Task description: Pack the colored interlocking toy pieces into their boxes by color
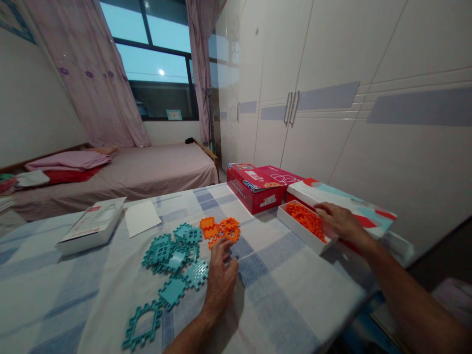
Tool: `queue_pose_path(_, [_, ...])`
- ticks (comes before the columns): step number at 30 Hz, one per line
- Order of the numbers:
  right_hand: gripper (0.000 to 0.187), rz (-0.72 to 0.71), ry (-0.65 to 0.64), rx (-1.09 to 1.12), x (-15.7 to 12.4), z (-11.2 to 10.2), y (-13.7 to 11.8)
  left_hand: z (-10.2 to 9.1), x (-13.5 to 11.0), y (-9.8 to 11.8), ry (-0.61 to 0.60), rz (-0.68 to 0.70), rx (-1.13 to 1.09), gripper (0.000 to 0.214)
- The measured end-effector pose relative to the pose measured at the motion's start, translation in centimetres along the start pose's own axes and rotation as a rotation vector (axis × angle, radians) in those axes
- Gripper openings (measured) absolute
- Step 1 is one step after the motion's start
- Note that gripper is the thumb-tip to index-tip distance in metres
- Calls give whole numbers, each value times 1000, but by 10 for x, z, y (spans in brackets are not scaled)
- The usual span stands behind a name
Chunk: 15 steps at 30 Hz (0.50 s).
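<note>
My left hand (222, 273) is over the tablecloth, fingers bent and a little apart, the tips at the edge of a small group of orange interlocking puzzle pieces (209, 228). No piece shows in its grasp. Left of it lies a loose heap of teal toothed pieces (160, 250), among them solid squares, lattice squares and an open frame (142, 327). My right hand (341, 221) lies across the right end of a white box (298, 231), its fingers curled over the far rim. Orange pieces (306, 219) fill this box. The right thumb is hard to make out.
Red boxes (258, 189) stand at the table's back edge, beside a larger white, red and blue box (354, 206). On the left are a white carton (94, 226) and a blank white card (142, 218). A bed (165, 167) and tall wardrobe (332, 59) stand beyond.
</note>
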State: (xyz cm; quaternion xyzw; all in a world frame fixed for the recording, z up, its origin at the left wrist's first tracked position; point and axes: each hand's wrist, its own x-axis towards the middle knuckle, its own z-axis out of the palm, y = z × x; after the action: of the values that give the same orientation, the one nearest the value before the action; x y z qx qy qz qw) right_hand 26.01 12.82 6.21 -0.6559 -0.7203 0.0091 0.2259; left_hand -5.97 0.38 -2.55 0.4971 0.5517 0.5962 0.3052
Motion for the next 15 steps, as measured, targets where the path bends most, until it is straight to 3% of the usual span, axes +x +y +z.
queue_pose_path(5, [37, -105, -137, 37, -9, 9, -6, 0, 0, 2, -7, 13, 27, 31])
queue_pose_path(11, [40, -89, -31, -11, 11, 16, -12, 0, -1, 2, -22, 8, 14, 29])
queue_pose_path(15, [37, -135, -66, -114, 29, 24, -21, 0, 0, 0, -31, 17, 36, 26])
